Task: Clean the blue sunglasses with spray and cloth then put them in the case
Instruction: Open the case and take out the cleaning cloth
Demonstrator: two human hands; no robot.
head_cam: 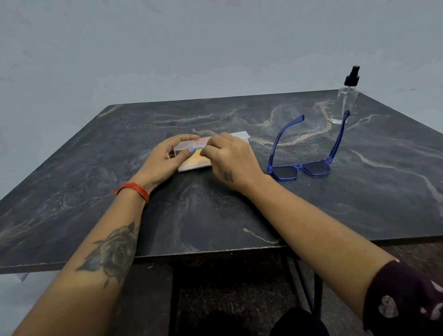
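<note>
Fingers of left hand [164,156] and right hand [227,160] curl round and pinch a translucent case [193,165] at surface [89,178] centre; blue sunglasses [304,161] at 3 o'clock, arms unfolded; spray bottle [347,99] upright at 2 o'clock.

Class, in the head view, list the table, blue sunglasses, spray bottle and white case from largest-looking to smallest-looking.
1. Table
2. Blue sunglasses
3 and 4. White case and spray bottle: unsure, since hands hide much of the case and the bottle stands farther away.
</note>
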